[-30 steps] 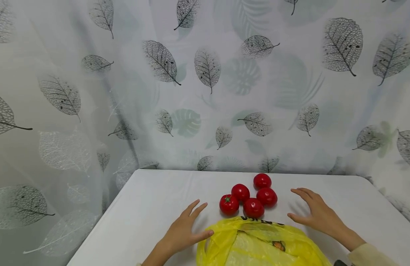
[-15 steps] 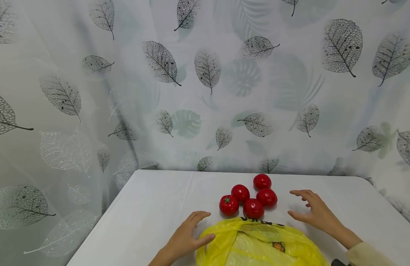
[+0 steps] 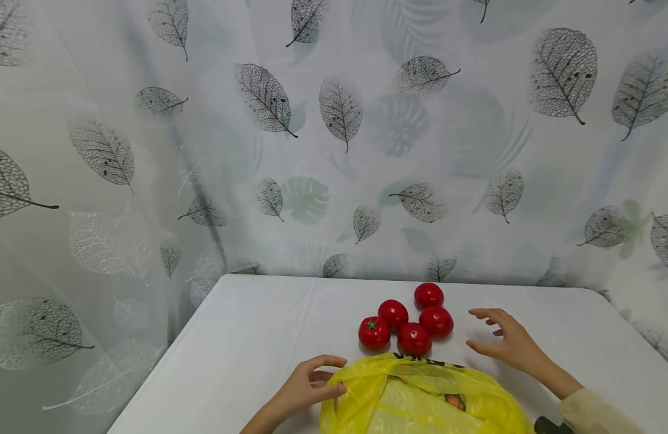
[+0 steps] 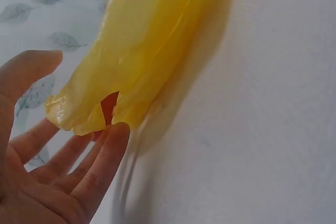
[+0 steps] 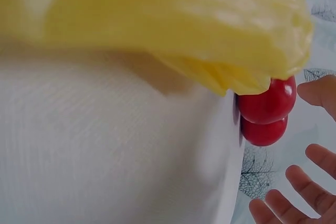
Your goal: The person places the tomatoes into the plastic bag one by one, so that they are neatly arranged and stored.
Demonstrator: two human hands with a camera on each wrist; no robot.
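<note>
A yellow plastic bag lies at the front of the white table, its mouth facing away from me. My left hand is at the bag's left edge. In the left wrist view, the fingers of that hand reach the rim of the bag while the thumb stands apart from it. Several red tomatoes sit clustered just beyond the bag's mouth; one shows a green stem. To their right, my right hand hovers with spread, bent fingers and holds nothing. In the right wrist view, two tomatoes show beyond the bag.
The white table reaches back to a leaf-printed curtain, which also hangs along the left side. A dark object is beside the right sleeve at the bottom edge.
My left hand has moved down and slightly right to the bag's edge, its fingers drawing in from a spread pose. The right hand's fingers have bent a little. Bag and tomatoes have stayed put.
</note>
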